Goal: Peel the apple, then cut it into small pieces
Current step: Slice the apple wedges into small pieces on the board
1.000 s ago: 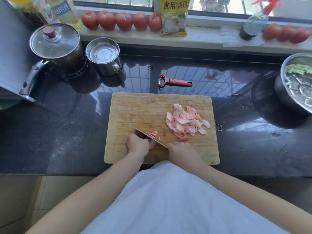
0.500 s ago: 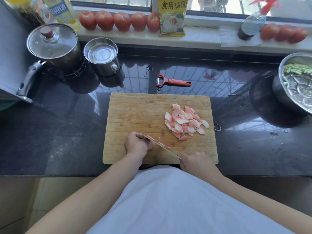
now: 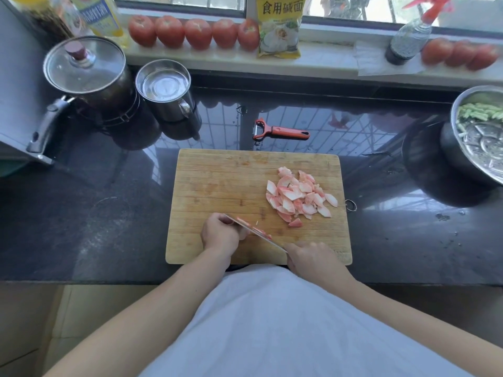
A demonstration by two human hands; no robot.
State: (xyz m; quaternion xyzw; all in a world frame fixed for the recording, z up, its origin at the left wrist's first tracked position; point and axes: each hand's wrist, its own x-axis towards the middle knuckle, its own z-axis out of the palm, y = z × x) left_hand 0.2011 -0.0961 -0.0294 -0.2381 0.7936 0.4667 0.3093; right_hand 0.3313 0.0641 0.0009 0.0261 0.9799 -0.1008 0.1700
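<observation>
A wooden cutting board lies on the dark counter. A heap of pink-white apple pieces sits on its right half. My right hand grips the handle of a knife whose blade slants across the board's near edge. My left hand is curled against the blade's left side, over the piece being cut, which is mostly hidden. A thin pink sliver shows along the blade.
A red peeler lies behind the board. A lidded pot and steel mug stand at back left, a steel bowl with green pieces at right. Tomatoes, a yellow packet and a spray bottle line the sill.
The knife has drawn back toward me and to the right, with my right hand. The small apple piece seen by the blade a second ago is now mostly hidden. My left hand stayed put.
</observation>
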